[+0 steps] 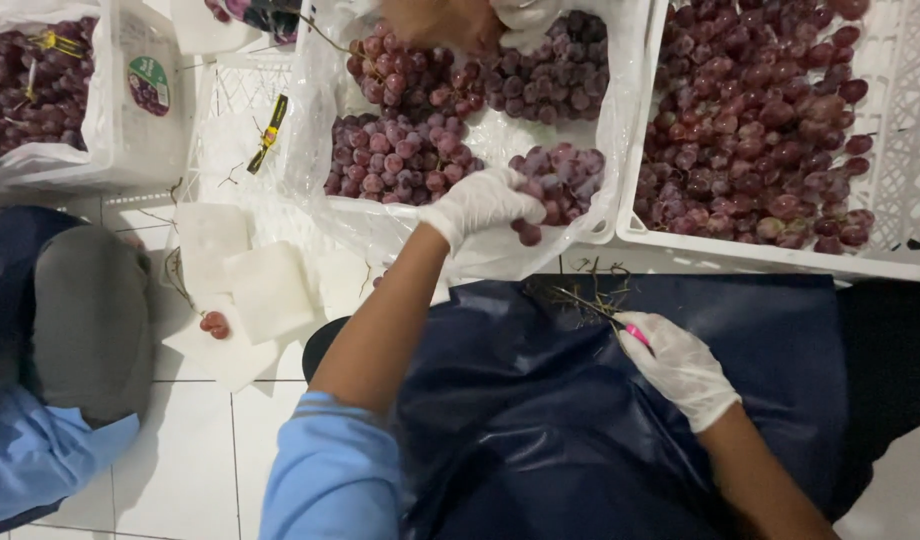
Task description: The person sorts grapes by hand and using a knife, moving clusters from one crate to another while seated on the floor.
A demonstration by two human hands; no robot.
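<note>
Figure. Head view of two gloved hands at work over red grapes. Nearest the viewer, the right hand (680, 368) rests on a dark blue apron (540, 400) spread over the lap; its grip is clenched on small scissors with a pink handle (632, 333), whose blades point up and to the left into a bare, stripped grape stem (590, 297) lying on the apron just ahead of that grip. Farther out, the left hand (480, 205) reaches forward over the edge of a plastic-lined crate (620, 130), its grip grasping a bunch of red grapes (560, 185) at the crate's near right corner. The bunch lies directly ahead of and slightly right of the left grip, touching the fingers; it sits well ahead of the right grip and to that grip's left. The left hand is thus the nearer of the two to the fruit. Beyond the bunch, more grapes fill the liner, and another person's hand (440, 22) works at the far rim. A white crate (900, 150) heaped with grapes stands to the right.
</note>
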